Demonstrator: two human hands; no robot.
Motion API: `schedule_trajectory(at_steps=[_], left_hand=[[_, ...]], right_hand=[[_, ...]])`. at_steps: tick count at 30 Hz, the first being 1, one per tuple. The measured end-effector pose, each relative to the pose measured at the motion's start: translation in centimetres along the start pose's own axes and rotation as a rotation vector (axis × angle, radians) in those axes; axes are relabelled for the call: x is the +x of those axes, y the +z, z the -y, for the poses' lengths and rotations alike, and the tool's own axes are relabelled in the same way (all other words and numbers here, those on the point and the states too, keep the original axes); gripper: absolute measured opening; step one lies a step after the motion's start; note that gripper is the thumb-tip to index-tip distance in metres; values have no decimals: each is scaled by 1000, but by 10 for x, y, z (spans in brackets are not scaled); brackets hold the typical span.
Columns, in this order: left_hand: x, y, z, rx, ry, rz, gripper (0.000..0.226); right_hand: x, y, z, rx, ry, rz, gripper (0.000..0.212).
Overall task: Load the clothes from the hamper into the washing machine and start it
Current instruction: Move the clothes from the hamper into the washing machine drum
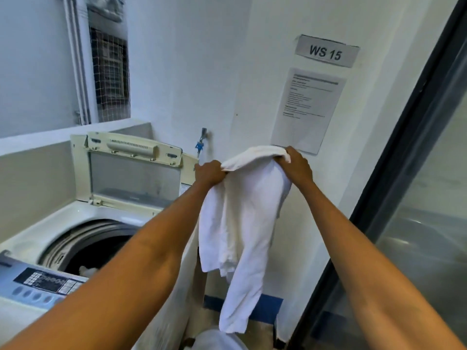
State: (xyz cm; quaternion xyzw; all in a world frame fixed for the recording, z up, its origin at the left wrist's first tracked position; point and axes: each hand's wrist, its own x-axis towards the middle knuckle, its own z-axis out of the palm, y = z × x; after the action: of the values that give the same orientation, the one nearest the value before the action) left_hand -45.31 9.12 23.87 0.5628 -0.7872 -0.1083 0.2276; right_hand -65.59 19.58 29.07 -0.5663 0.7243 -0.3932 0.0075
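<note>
A white garment point(242, 213) hangs in the air to the right of the washing machine, a long sleeve dangling toward the floor. My left hand point(209, 173) grips its upper left edge and my right hand point(295, 165) grips its upper right edge, both at about chest height. The top-loading washing machine point(60, 223) stands at the lower left with its lid point(134, 170) raised. Something white lies inside its drum point(88, 246). The control panel point(43, 282) is at the near left. A white bundle point(217, 339) shows at the bottom edge below the garment; the hamper itself is not clearly visible.
A wall with a "WS 15" sign point(327, 51) and a printed notice point(307, 109) is straight ahead. A tap point(202, 141) sticks out of the wall behind the machine. A dark-framed glass door point(414, 173) runs along the right. A low wall stands at the left.
</note>
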Motion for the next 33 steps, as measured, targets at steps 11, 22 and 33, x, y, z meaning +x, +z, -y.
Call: schedule_trajectory(at_steps=[11, 22, 33], left_hand=[[5, -32, 12, 280, 93, 128, 50], [25, -68, 17, -1038, 138, 323, 84], [32, -144, 21, -1820, 275, 87, 56]], right_hand=[[-5, 25, -32, 13, 208, -61, 24], [27, 19, 91, 995, 0, 106, 23], [-13, 143, 74, 434, -253, 660, 119]])
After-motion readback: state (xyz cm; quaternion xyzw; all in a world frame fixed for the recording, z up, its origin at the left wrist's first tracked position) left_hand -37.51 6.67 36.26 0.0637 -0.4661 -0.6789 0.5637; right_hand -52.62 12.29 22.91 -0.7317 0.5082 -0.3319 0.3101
